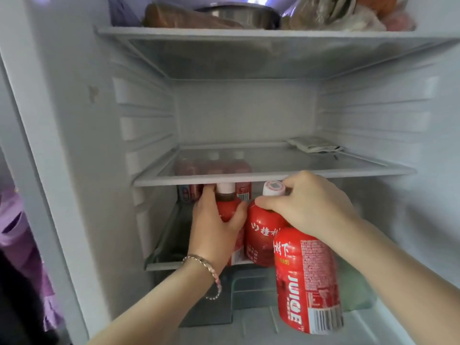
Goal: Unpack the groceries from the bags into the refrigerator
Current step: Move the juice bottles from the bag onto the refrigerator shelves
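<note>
Closest up: near juice bottle (308,282), red, with the word JUICE down its side, hanging tilted under the right hand (308,210). Top hidden below the palm, so cannot tell how held. Both arms bare, reaching in from the bottom edge.

Behind them, filling nearly everything, big white fridge (74,120), open. Up high, top shelf (249,33) packed with bagged food (189,19) and a metal bowl (239,13). Lower down, middle glass shelf (273,175) with a flat packet (315,145) at its back right corner. Under that, bottom glass shelf (164,266), and below it a clear drawer (249,292). Off to the left, outside the fridge, purple cloth (17,232).

At the front edge of the bottom glass shelf, middle juice bottle (261,235), red too, white cap on top, just beside left juice bottle (227,210). Resting on the glass or held just above it: cannot tell. Right thumb and fingers curled tight round the neck of the middle one. Left hand (214,227) wrapped round the left one, thumb on one side, fingers on the other. Farther back on the same shelf, more red bottles (242,191), partly seen through the glass above.

Smallest of all, beaded bracelet (209,272) on the left wrist.
</note>
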A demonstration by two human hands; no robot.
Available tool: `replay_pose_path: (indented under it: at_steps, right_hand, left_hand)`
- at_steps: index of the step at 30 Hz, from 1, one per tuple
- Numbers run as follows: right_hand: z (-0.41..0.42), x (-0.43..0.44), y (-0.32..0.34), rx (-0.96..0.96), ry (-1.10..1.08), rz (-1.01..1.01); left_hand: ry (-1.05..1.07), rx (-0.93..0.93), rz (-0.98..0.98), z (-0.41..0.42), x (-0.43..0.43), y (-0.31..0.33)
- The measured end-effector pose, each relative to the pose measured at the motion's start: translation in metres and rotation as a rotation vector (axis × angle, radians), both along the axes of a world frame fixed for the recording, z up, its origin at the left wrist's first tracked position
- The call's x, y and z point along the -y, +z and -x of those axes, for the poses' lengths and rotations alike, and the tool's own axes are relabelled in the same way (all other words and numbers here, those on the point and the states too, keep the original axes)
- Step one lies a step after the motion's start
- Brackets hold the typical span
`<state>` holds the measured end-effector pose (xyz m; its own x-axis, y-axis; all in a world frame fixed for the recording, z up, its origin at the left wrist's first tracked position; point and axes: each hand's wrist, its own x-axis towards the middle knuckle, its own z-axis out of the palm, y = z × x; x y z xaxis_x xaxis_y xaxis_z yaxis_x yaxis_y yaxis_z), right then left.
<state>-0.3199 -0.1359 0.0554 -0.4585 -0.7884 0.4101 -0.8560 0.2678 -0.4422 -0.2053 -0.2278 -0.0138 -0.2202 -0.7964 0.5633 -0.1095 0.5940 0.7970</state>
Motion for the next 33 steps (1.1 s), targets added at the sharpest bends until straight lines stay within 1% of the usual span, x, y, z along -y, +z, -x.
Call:
replay_pose_path:
  at_steps: [2,3,4,5,6,7,8,9,10,12,13,15,18,19,22,24,26,28,33]
  right_hand:
    - [0.000,-0.001,-0.003,0.013,0.002,0.014]
    - [0.000,-0.002,-0.006,0.017,0.000,0.030]
    - [0.000,-0.002,-0.009,0.016,-0.002,0.052]
    - [0.000,-0.002,-0.012,0.013,0.000,0.076]
    - [0.000,-0.003,-0.014,0.012,0.004,0.094]
    - [0.001,-0.002,-0.016,0.012,0.008,0.107]
    - [0.002,-0.002,-0.016,0.011,0.013,0.113]
    - [0.004,-0.001,-0.017,0.015,0.018,0.115]
    - [0.005,-0.001,-0.017,0.024,0.028,0.114]
    - [0.009,-0.002,-0.018,0.055,0.062,0.119]
    - [0.012,-0.003,-0.019,0.070,0.077,0.126]
    - [0.017,-0.008,-0.019,0.092,0.090,0.145]
    - [0.027,-0.018,-0.023,0.119,0.048,0.216]
    - [0.032,-0.022,-0.024,0.116,0.006,0.287]
    - [0.048,-0.029,-0.024,0.091,-0.141,0.637]
    - [0.055,-0.026,-0.025,0.061,-0.233,0.760]
    - [0.057,-0.016,-0.029,-0.008,-0.289,0.771]
    - [0.056,-0.008,-0.033,-0.065,-0.306,0.734]
    - [0.055,-0.001,-0.044,-0.109,-0.311,0.682]
  left_hand:
    - [-0.022,0.063,0.019,0.000,0.011,-0.003]
    - [0.032,0.131,0.029,0.000,0.014,-0.007]
    - [0.134,0.201,0.064,-0.001,0.012,-0.013]
    - [0.250,0.233,0.177,-0.002,0.006,-0.019]
    - [0.317,0.235,0.336,-0.002,-0.003,-0.027]
    - [0.305,0.214,0.471,-0.002,-0.011,-0.035]
    - [0.219,0.196,0.541,-0.001,-0.018,-0.040]
    - [0.083,0.210,0.532,-0.001,-0.023,-0.041]
    - [-0.056,0.242,0.438,0.000,-0.026,-0.037]
    - [-0.286,0.261,0.171,0.004,-0.023,-0.026]
    - [-0.350,0.269,0.092,0.007,-0.019,-0.022]
    - [-0.403,0.292,0.076,0.014,-0.019,-0.017]
    - [-0.367,0.326,0.103,0.024,-0.023,-0.016]
    - [-0.322,0.355,0.134,0.026,-0.024,-0.014]
    - [-0.215,0.462,0.249,0.029,-0.026,-0.005]
    - [-0.181,0.532,0.269,0.030,-0.026,0.000]
    - [-0.147,0.618,0.273,0.033,-0.027,0.004]
    - [-0.109,0.697,0.256,0.038,-0.025,0.010]
    - [-0.083,0.862,0.281,0.048,-0.013,0.020]
